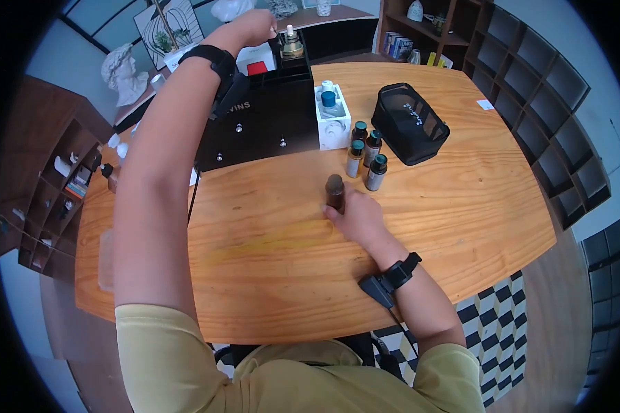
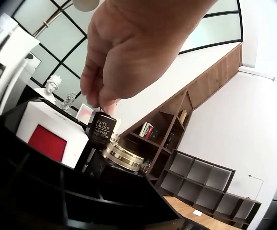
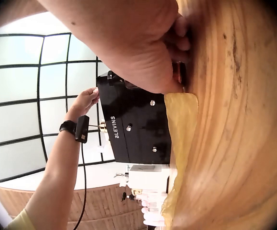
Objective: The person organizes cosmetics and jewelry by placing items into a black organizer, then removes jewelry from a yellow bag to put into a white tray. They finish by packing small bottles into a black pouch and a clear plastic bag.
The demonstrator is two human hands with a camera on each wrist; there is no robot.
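Note:
My left hand (image 1: 253, 27) reaches over the far side of the black drawer organizer (image 1: 262, 120). In the left wrist view its fingertips pinch the top of a small black Estée Lauder box (image 2: 101, 128). Right beside that box are a gold-ringed jar (image 2: 124, 155) and a white box with a red square (image 2: 57, 134). My right hand (image 1: 362, 217) grips a dark brown bottle (image 1: 335, 196) upright at the middle of the table, thumb and fingers round its lower part. Several small bottles with green caps (image 1: 375, 172) are grouped just beyond it.
A black mesh bag (image 1: 410, 124) lies at the back right of the wooden table (image 1: 475, 206). Next to the organizer is a white holder (image 1: 334, 127) with bottles in it. A thin yellow sheet (image 3: 181, 120) lies near my right hand. More bottles (image 1: 114, 155) stand left of the organizer.

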